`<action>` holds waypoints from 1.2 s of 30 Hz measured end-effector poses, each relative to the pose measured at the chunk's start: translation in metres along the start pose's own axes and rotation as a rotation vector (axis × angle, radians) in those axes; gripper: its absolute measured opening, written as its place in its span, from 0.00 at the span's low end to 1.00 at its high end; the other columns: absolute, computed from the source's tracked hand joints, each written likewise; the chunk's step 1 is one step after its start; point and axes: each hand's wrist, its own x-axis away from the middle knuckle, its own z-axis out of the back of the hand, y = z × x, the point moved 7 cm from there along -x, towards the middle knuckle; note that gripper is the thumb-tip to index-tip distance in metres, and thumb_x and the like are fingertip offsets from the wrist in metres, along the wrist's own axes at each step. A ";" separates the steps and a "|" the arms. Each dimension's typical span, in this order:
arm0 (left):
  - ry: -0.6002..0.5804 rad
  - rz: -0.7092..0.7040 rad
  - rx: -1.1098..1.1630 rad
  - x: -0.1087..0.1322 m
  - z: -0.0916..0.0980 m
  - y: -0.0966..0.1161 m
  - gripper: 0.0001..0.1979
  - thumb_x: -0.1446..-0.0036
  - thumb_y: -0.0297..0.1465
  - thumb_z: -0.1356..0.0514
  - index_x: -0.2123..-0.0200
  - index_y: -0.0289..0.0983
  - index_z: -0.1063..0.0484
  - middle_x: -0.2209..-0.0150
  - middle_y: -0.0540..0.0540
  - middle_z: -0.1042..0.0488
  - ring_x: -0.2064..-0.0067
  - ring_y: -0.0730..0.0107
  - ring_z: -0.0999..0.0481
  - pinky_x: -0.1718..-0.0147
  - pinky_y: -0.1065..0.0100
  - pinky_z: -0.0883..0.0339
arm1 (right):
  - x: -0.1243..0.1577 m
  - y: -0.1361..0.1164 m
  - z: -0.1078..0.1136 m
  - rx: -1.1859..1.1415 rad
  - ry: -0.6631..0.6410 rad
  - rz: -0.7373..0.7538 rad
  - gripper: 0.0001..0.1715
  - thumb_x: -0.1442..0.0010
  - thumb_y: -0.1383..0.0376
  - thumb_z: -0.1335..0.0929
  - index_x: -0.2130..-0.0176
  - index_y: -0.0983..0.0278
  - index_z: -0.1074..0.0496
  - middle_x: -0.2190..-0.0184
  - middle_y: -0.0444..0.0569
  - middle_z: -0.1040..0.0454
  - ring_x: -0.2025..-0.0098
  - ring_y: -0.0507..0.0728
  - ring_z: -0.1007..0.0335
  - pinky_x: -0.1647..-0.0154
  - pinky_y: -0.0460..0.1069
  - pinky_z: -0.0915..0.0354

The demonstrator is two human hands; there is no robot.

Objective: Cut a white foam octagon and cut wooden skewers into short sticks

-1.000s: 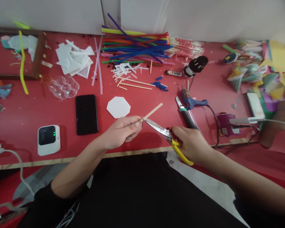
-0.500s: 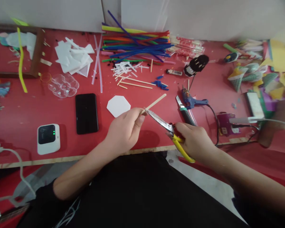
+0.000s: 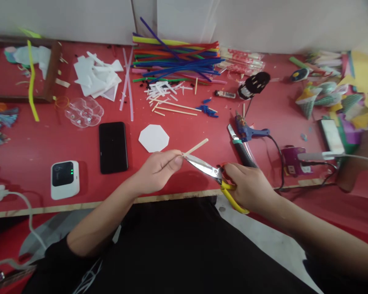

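Between thumb and fingers, my left hand pinches one end of a thin wooden stick, whose rounded far end points up and to the right. My right hand is wrapped round the yellow handles of a pair of scissors. The blade tips meet the stick close to my left fingertips; whether they have cut into it I cannot tell. Just beyond my left hand, a white octagonal card lies flat on the red table.
Behind are short white pieces, blue bits and a pile of coloured pipe cleaners. A box cutter and a glue gun lie to the right. A black phone and a white device are left.
My left hand has shifted left and slightly toward me with the stick, which now lies at a flatter slant. The scissors have followed slightly, their tips still at the stick.
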 end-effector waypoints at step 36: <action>0.421 -0.126 -0.962 -0.006 0.030 0.010 0.16 0.27 0.35 0.52 0.55 0.38 0.25 0.64 0.46 0.19 0.66 0.66 0.23 0.70 0.67 0.41 | -0.022 0.000 -0.021 0.365 -0.119 -0.103 0.13 0.33 0.61 0.34 0.61 0.69 0.26 0.62 0.63 0.23 0.59 0.66 0.26 0.61 0.57 0.33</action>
